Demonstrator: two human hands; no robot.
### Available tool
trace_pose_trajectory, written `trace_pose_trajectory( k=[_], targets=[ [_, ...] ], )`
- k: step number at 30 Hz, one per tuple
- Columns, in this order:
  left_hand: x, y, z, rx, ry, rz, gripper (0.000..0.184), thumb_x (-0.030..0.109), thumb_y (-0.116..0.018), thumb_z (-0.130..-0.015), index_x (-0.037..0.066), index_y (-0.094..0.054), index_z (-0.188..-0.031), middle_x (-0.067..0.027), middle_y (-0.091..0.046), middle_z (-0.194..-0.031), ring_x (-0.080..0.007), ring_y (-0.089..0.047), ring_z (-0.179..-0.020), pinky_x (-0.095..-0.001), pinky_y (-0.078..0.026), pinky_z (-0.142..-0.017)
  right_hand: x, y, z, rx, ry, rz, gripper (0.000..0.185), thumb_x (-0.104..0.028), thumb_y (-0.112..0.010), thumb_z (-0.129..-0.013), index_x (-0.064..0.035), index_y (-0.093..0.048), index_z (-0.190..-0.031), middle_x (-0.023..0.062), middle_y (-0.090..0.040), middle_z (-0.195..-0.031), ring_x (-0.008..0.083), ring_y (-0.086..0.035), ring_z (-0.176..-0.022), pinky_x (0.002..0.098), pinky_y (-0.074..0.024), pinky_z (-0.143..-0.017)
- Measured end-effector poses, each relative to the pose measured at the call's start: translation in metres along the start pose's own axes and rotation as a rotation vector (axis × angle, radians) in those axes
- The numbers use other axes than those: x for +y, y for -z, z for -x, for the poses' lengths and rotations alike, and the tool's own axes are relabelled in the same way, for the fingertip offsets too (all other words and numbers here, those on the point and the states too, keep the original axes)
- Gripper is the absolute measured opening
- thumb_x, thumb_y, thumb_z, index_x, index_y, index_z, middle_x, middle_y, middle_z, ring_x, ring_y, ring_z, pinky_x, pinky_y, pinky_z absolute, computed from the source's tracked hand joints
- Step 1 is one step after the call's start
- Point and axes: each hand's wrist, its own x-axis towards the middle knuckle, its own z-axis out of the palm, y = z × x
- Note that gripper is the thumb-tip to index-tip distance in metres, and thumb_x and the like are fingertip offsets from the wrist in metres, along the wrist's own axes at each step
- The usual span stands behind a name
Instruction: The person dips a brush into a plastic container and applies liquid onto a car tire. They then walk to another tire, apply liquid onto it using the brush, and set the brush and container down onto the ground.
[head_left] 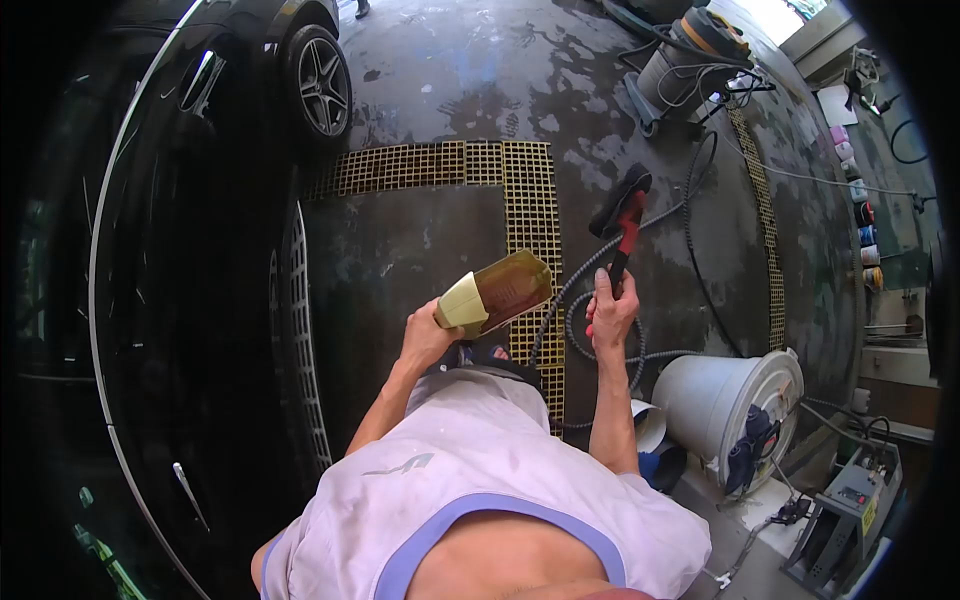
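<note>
My left hand (428, 335) is closed round the near end of a pale yellow handheld tool (462, 304) with a see-through amber front part (513, 287). That front part points up and to the right, above the floor. In my right hand (614, 308) is the handle of a red and black brush (628, 228), its dark head uppermost. The two things are held apart, one on each side of my body. Below the brush and my right hand, a grey ribbed hose (578, 280) lies curled on the floor.
A black car (200, 250) with a spoked wheel (321, 82) fills the left side. Yellow floor grating (530, 200) crosses the wet floor. A vacuum machine (690, 62) stands at the upper right, a white barrel (715, 400) and a grey machine (850, 510) at the lower right.
</note>
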Motion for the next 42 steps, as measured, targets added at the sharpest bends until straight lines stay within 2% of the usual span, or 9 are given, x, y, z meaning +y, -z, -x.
trace_pose_trajectory(
  k=[5, 6, 11, 13, 15, 21, 28, 37, 42],
  targets=[
    [0.038, 0.043, -0.150, 0.079, -0.104, -0.012, 0.042, 0.014, -0.080, -0.074, 0.007, -0.073, -0.116, -0.0191, -0.076, -0.105, -0.0393, -0.073, -0.101, -0.0450, -0.058, -0.090, -0.017, -0.103, -0.151, -0.077, 0.234, 0.289, 0.041, -0.026, -0.078, -0.097, 0.0016, -0.065, -0.124, 0.0011, -0.064, -0.073, 0.0083, -0.057, -0.056, 0.0273, -0.0450, -0.050],
    [0.037, 0.053, -0.183, 0.075, -0.085, 0.003, 0.042, 0.013, -0.079, -0.074, 0.008, -0.073, -0.115, -0.0189, -0.076, -0.104, -0.0393, -0.073, -0.100, -0.0446, -0.058, -0.088, -0.028, -0.121, -0.166, -0.104, 0.157, 0.368, 0.047, -0.029, -0.079, -0.095, 0.0023, -0.066, -0.127, 0.0141, -0.078, -0.093, 0.0206, -0.073, -0.081, 0.0369, -0.0571, -0.076],
    [0.104, 0.120, -0.343, 0.022, -0.095, -0.037, 0.045, 0.015, -0.080, -0.075, 0.009, -0.073, -0.119, -0.0173, -0.077, -0.106, -0.0359, -0.074, -0.100, -0.0427, -0.058, -0.088, -0.015, -0.193, -0.233, 0.044, 0.142, 0.345, 0.048, -0.029, -0.081, -0.091, 0.0024, -0.068, -0.125, 0.0161, -0.079, -0.098, 0.0233, -0.076, -0.091, 0.0374, -0.0579, -0.082],
    [0.137, 0.149, -0.399, -0.032, -0.162, -0.059, 0.045, 0.016, -0.080, -0.075, 0.009, -0.073, -0.119, -0.0179, -0.077, -0.108, -0.0358, -0.074, -0.101, -0.0429, -0.057, -0.089, -0.011, -0.209, -0.256, 0.125, 0.053, 0.357, 0.047, -0.030, -0.081, -0.091, 0.0027, -0.069, -0.123, 0.0131, -0.078, -0.094, 0.0205, -0.074, -0.082, 0.0367, -0.0578, -0.078],
    [0.171, 0.175, -0.454, -0.072, -0.259, -0.071, 0.044, 0.015, -0.080, -0.075, 0.009, -0.073, -0.119, -0.0188, -0.076, -0.109, -0.0362, -0.074, -0.102, -0.0433, -0.057, -0.089, -0.007, -0.221, -0.280, 0.168, 0.004, 0.281, 0.046, -0.029, -0.079, -0.095, 0.0033, -0.066, -0.125, 0.0044, -0.070, -0.083, 0.0088, -0.058, -0.055, 0.0279, -0.0463, -0.049],
    [0.212, 0.194, -0.631, -0.061, -0.398, -0.156, 0.040, 0.025, -0.084, -0.075, 0.004, -0.072, -0.107, -0.0224, -0.074, -0.110, -0.0412, -0.072, -0.101, -0.0452, -0.056, -0.089, -0.020, -0.283, -0.397, 0.328, -0.082, 0.038, 0.034, -0.026, -0.072, -0.101, 0.0009, -0.064, -0.121, 0.0002, -0.056, -0.068, 0.0079, -0.048, -0.045, 0.0268, -0.0378, -0.039],
    [0.269, 0.202, -0.789, -0.005, -0.126, -0.013, 0.060, 0.019, -0.077, -0.079, 0.019, -0.067, -0.138, -0.0203, -0.075, -0.111, -0.0392, -0.073, -0.103, -0.0439, -0.057, -0.092, -0.080, -0.391, -0.653, 0.146, -0.066, 0.124, 0.036, -0.029, -0.070, -0.101, 0.0009, -0.063, -0.119, 0.0005, -0.055, -0.066, 0.0089, -0.048, -0.045, 0.0273, -0.0378, -0.039],
    [0.330, 0.275, -1.000, 0.230, -0.156, -0.022, 0.041, 0.015, -0.087, -0.078, 0.009, -0.073, -0.117, -0.0153, -0.076, -0.112, -0.0352, -0.073, -0.104, -0.0407, -0.057, -0.091, -0.202, -0.629, -0.962, -0.292, 0.199, 0.116, 0.035, -0.026, -0.074, -0.099, 0.0005, -0.063, -0.120, -0.0007, -0.059, -0.073, 0.0070, -0.052, -0.052, 0.0260, -0.0400, -0.046],
    [0.345, 0.320, -1.156, 0.231, -0.275, -0.026, 0.034, 0.016, -0.084, -0.078, 0.007, -0.072, -0.109, -0.0177, -0.073, -0.110, -0.0400, -0.070, -0.101, -0.0449, -0.057, -0.088, -0.213, -0.741, -1.034, -0.414, 0.093, 0.080, 0.040, -0.027, -0.080, -0.095, 0.0016, -0.067, -0.120, -0.0019, -0.063, -0.076, 0.0060, -0.053, -0.057, 0.0264, -0.0418, -0.051]
  ],
)
